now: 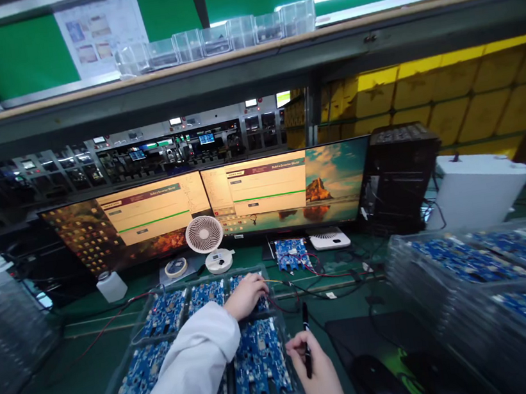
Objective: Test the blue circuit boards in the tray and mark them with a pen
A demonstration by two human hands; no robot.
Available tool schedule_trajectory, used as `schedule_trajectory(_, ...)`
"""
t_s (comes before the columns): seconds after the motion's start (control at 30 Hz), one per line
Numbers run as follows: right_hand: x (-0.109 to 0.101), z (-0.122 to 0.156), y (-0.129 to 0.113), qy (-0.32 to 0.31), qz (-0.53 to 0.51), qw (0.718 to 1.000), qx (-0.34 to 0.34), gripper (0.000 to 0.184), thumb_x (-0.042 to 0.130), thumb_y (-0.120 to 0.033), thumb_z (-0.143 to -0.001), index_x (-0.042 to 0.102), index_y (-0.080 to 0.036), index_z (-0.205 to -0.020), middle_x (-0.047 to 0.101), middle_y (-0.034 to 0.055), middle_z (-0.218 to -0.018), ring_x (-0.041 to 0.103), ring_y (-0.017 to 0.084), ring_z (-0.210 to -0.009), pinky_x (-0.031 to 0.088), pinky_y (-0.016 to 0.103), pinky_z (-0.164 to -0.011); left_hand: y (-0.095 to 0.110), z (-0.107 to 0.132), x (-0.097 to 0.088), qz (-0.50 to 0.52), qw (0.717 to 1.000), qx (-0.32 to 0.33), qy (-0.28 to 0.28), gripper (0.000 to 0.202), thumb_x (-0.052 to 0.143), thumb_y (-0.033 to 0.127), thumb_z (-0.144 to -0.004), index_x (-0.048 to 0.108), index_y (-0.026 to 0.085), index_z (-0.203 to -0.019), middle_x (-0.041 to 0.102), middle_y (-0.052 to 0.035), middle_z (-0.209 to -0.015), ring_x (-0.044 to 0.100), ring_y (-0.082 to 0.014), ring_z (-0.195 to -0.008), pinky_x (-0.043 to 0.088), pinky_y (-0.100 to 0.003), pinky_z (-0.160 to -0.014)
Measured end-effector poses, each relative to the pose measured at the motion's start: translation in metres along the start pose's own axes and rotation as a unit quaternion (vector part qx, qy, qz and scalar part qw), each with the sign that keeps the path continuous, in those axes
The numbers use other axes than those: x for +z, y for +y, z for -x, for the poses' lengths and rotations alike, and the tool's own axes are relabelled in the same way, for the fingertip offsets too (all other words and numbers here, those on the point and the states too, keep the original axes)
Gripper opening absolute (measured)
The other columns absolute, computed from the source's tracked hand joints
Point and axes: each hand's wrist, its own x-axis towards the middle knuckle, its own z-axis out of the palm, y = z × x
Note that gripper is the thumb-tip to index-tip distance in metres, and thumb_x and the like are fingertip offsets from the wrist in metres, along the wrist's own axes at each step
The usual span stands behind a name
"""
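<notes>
Green bench matting [93, 348] runs under everything. Behind the clear tray [138, 333], two monitors [149, 218] show tan windows whose writing is too blurred to read, and a small white fan [204, 234] stands before them. Each tray compartment holds a blue circuit board [260, 359]. The left hand [247, 295] lies on the far right board [263, 302], fingers curled down; whether they grip it I cannot tell. Just right of the tray, the right hand [318, 377] pinches a black pen [306, 340] upright. Further right, stacked trays [470, 260] hold more blue boards.
</notes>
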Motion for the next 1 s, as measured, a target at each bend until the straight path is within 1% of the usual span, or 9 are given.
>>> schedule_trajectory(0.2,-0.001,0.000,-0.001,-0.012,0.026,1.000,-0.011,0.021,0.050,-0.043,-0.085,0.053,-0.023,-0.082,0.063,0.0042,-0.076,0.063,0.020,-0.070,0.050,0.028,-0.067,-0.008,-0.010,-0.003,0.101,0.993,0.063,-0.001,0.015,0.054,0.012,-0.084,0.069,0.017,-0.087,0.061,-0.0050,-0.100,0.060,-0.0143,-0.095,0.048,-0.027,-0.090)
schedule_trajectory(0.27,-0.001,0.000,0.000,-0.011,0.029,0.999,-0.013,0.021,0.050,-0.043,-0.085,0.053,-0.022,-0.082,0.063,0.0043,-0.076,0.063,0.020,-0.070,0.050,0.028,-0.068,-0.010,-0.011,-0.003,0.106,0.992,0.062,0.000,0.015,0.055,0.011,-0.081,0.068,0.017,-0.087,0.062,-0.0040,-0.096,0.060,-0.0132,-0.087,0.049,-0.026,-0.084)
schedule_trajectory(0.4,0.000,-0.001,0.000,-0.009,0.029,0.999,-0.016,0.019,0.050,-0.041,-0.084,0.054,-0.022,-0.082,0.063,0.0041,-0.075,0.064,0.020,-0.070,0.051,0.029,-0.068,-0.014,-0.017,-0.002,0.108,0.994,0.022,-0.005,0.032,0.054,0.010,-0.076,0.063,0.016,-0.106,0.064,-0.0025,-0.094,0.057,-0.0107,-0.072,0.048,-0.022,-0.070)
schedule_trajectory(0.47,0.000,0.000,-0.001,-0.007,0.027,0.999,-0.016,0.018,0.051,-0.040,-0.084,0.054,-0.022,-0.081,0.064,0.0039,-0.075,0.064,0.020,-0.069,0.051,0.029,-0.068,-0.016,-0.021,-0.003,0.080,0.996,0.018,-0.018,0.033,0.054,0.007,-0.073,0.065,0.016,-0.103,0.064,-0.0029,-0.094,0.058,-0.0120,-0.077,0.048,-0.023,-0.073)
schedule_trajectory(0.57,0.000,0.000,-0.003,-0.004,0.026,0.999,-0.019,0.017,0.051,-0.039,-0.084,0.054,-0.022,-0.081,0.063,0.0037,-0.074,0.064,0.020,-0.068,0.051,0.028,-0.067,-0.018,-0.027,-0.006,0.041,0.998,0.022,-0.042,0.020,0.056,0.005,-0.069,0.069,0.014,-0.081,0.063,-0.0034,-0.086,0.059,-0.0145,-0.083,0.048,-0.025,-0.079)
schedule_trajectory(0.63,-0.001,0.000,-0.004,-0.002,0.024,0.999,-0.022,0.017,0.052,-0.039,-0.084,0.055,-0.023,-0.080,0.064,0.0036,-0.074,0.064,0.020,-0.068,0.051,0.029,-0.067,-0.020,-0.031,-0.008,0.039,0.998,0.021,-0.054,0.015,0.057,0.005,-0.068,0.068,0.014,-0.073,0.062,-0.0028,-0.081,0.059,-0.0149,-0.081,0.048,-0.025,-0.080)
schedule_trajectory(0.8,-0.001,-0.001,-0.004,-0.001,0.020,1.000,-0.023,0.017,0.054,-0.039,-0.084,0.055,-0.022,-0.080,0.064,0.0038,-0.073,0.063,0.020,-0.067,0.051,0.028,-0.065,-0.020,-0.035,-0.015,0.040,0.995,0.026,-0.092,0.021,0.055,0.003,-0.065,0.070,0.016,-0.072,0.064,-0.0011,-0.078,0.061,-0.0147,-0.082,0.049,-0.025,-0.083)
schedule_trajectory(0.9,0.000,-0.001,-0.003,-0.004,0.020,1.000,-0.022,0.019,0.053,-0.040,-0.084,0.055,-0.022,-0.080,0.064,0.0038,-0.074,0.063,0.020,-0.067,0.051,0.028,-0.065,-0.019,-0.036,-0.020,0.044,0.995,0.011,-0.087,0.033,0.051,-0.001,-0.063,0.072,0.016,-0.081,0.066,-0.0043,-0.094,0.062,-0.0155,-0.094,0.049,-0.025,-0.089)
schedule_trajectory(1.0,0.000,0.000,-0.003,-0.006,0.019,1.000,-0.022,0.020,0.053,-0.041,-0.085,0.055,-0.022,-0.080,0.063,0.0037,-0.074,0.063,0.019,-0.068,0.050,0.027,-0.065,-0.019,-0.039,-0.026,0.037,0.997,-0.035,-0.052,0.038,0.045,-0.003,-0.066,0.072,0.014,-0.087,0.062,-0.0083,-0.107,0.061,-0.0149,-0.096,0.049,-0.026,-0.090)
